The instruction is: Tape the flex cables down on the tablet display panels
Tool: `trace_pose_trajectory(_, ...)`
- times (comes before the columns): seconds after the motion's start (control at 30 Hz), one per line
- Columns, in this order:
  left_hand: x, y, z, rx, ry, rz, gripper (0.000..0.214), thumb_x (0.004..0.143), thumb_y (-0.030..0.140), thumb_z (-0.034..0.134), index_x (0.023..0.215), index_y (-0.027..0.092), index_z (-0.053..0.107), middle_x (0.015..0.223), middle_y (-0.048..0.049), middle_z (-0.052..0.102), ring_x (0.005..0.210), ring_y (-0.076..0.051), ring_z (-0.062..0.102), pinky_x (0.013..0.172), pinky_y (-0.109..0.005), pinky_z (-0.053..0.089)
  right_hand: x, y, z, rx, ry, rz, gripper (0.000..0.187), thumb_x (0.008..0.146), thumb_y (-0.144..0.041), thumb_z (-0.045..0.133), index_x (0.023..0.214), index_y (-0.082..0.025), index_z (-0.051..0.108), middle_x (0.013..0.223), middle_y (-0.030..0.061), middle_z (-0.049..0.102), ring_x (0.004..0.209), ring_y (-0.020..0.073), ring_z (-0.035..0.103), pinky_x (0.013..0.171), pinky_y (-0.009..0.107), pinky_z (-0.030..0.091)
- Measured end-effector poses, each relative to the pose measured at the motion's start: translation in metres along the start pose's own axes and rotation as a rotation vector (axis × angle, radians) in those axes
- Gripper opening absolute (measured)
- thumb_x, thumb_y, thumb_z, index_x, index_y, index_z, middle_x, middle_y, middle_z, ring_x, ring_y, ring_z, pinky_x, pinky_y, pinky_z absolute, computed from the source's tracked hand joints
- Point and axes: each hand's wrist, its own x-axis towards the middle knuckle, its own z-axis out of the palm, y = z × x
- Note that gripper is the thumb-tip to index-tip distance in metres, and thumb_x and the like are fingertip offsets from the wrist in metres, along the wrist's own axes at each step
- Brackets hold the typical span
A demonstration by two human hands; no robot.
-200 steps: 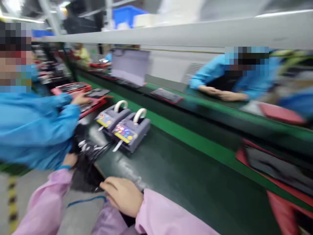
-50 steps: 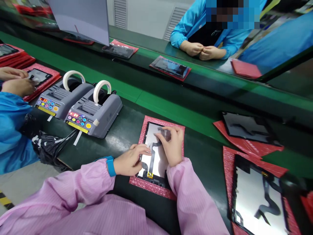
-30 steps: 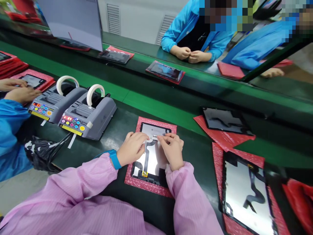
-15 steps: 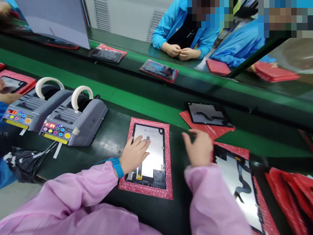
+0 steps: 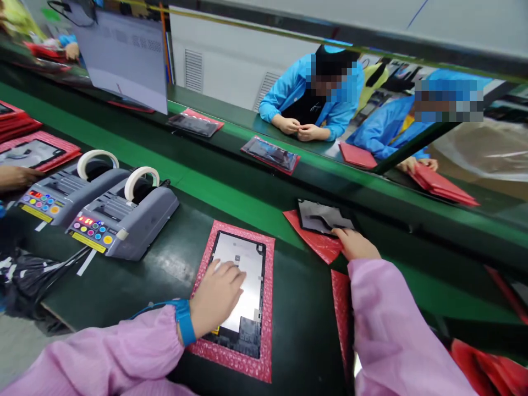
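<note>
My left hand [image 5: 216, 294] lies flat with fingers spread on the silver back of a tablet panel [image 5: 243, 275]. That panel rests on a red bubble-wrap mat [image 5: 270, 308] on the dark green bench. My right hand [image 5: 355, 246] reaches forward and touches the near edge of a second dark panel [image 5: 324, 216] lying on another red mat [image 5: 311, 239]. Its fingers are mostly hidden behind the hand, so whether they grip is unclear. Both arms wear pink sleeves, and a blue wristband sits on my left wrist.
Two grey tape dispensers [image 5: 124, 217] with white tape rolls stand left of the panel. A green conveyor belt [image 5: 223, 192] runs behind, carrying more panels on red mats [image 5: 270, 155]. People in blue coats [image 5: 307, 104] sit across; another person's hand [image 5: 16, 177] works at far left.
My right hand left the near panel and reached forward-right to the far dark panel. My left hand stayed flat on the near panel. The flex cable I was pressing now lies down.
</note>
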Motion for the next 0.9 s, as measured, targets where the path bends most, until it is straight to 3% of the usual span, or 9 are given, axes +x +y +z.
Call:
trace_pose_trajectory(0.13,0.006,0.038,-0.011,-0.705,-0.265,0.072,0.038,0.096,0.029,0.049,0.132,0.021,0.058,0.130,-0.0105,0.063,0.123,-0.024,0.057,0.109,-0.042,0.040,0.017,-0.028,-0.026,0.041,0.039,-0.013,0.033,0.077,-0.017,0.063,0.110,-0.014,0.064,0.104,0.0151,0.065,0.093,0.0260,0.061,0.083,0.035,0.046)
trace_pose_trajectory(0.23,0.024,0.055,0.003,-1.345,-0.438,-0.044,0.060,0.090,0.045,0.060,0.144,0.022,0.045,0.146,-0.0151,0.050,0.133,-0.027,0.051,0.111,-0.046,0.040,0.000,-0.082,-0.058,0.169,0.129,0.031,0.032,0.080,-0.025,0.059,0.110,-0.015,0.062,0.102,0.0129,0.063,0.088,0.0255,0.062,0.080,0.036,0.049)
trace_pose_trajectory(0.37,0.053,0.062,0.021,-1.820,-0.053,-0.200,0.083,0.072,0.052,0.079,0.142,0.023,0.046,0.153,-0.0149,0.041,0.141,-0.031,0.041,0.117,-0.048,0.032,-0.071,-0.173,-0.089,0.311,0.186,-0.210,0.029,0.081,-0.019,0.052,0.108,-0.015,0.063,0.100,0.0123,0.063,0.094,0.0274,0.061,0.088,0.040,0.049)
trace_pose_trajectory(0.43,0.059,0.058,0.021,-1.919,0.109,-0.322,0.062,0.075,0.053,0.076,0.121,0.014,0.063,0.134,-0.0155,0.061,0.131,-0.029,0.052,0.114,-0.043,0.037,-0.109,-0.204,-0.090,0.464,0.139,-0.312,0.028,0.087,-0.022,0.048,0.111,-0.019,0.063,0.103,0.0110,0.064,0.097,0.0263,0.062,0.089,0.040,0.050)
trace_pose_trajectory(0.5,0.058,0.048,0.017,-1.957,0.119,-0.529,0.045,0.078,0.050,0.072,0.098,0.010,0.069,0.106,-0.0145,0.073,0.114,-0.028,0.064,0.106,-0.041,0.046,-0.133,-0.214,-0.082,0.617,0.027,-0.361,0.028,0.091,-0.028,0.048,0.115,-0.023,0.062,0.110,0.0091,0.065,0.102,0.0248,0.062,0.091,0.040,0.051)
trace_pose_trajectory(0.6,0.047,0.029,0.006,-1.978,0.116,-0.703,0.026,0.080,0.033,0.069,0.090,0.010,0.069,0.089,-0.0109,0.075,0.097,-0.026,0.071,0.091,-0.038,0.055,-0.140,-0.196,-0.063,0.766,0.049,-0.158,0.039,0.089,-0.045,0.054,0.122,-0.024,0.059,0.123,0.0098,0.062,0.113,0.0268,0.058,0.097,0.045,0.048)
trace_pose_trajectory(0.7,0.035,0.018,-0.013,-1.995,0.069,-0.623,0.021,0.078,0.024,0.068,0.093,0.009,0.070,0.094,-0.0116,0.076,0.098,-0.026,0.071,0.091,-0.038,0.055,-0.135,-0.173,-0.053,0.955,0.140,0.238,0.060,0.077,-0.063,0.062,0.117,-0.019,0.060,0.120,0.0137,0.062,0.107,0.0297,0.060,0.092,0.047,0.050)
trace_pose_trajectory(0.83,0.022,0.013,-0.051,-1.858,-0.109,-0.353,0.032,0.081,0.036,0.071,0.103,0.012,0.071,0.110,-0.0111,0.074,0.113,-0.028,0.066,0.105,-0.045,0.047,-0.150,-0.169,-0.068,1.403,-0.171,0.505,0.053,0.069,-0.064,0.071,0.097,-0.020,0.065,0.099,0.0067,0.071,0.090,0.0246,0.067,0.078,0.034,0.055)
trace_pose_trajectory(0.9,0.017,0.006,-0.072,-1.718,-0.013,-0.247,0.036,0.080,0.038,0.074,0.109,0.016,0.070,0.120,-0.0088,0.071,0.122,-0.027,0.060,0.112,-0.045,0.041,-0.167,-0.165,-0.078,1.532,-0.214,0.630,0.050,0.066,-0.059,0.076,0.098,-0.021,0.066,0.097,0.0041,0.073,0.089,0.0231,0.068,0.075,0.030,0.056)
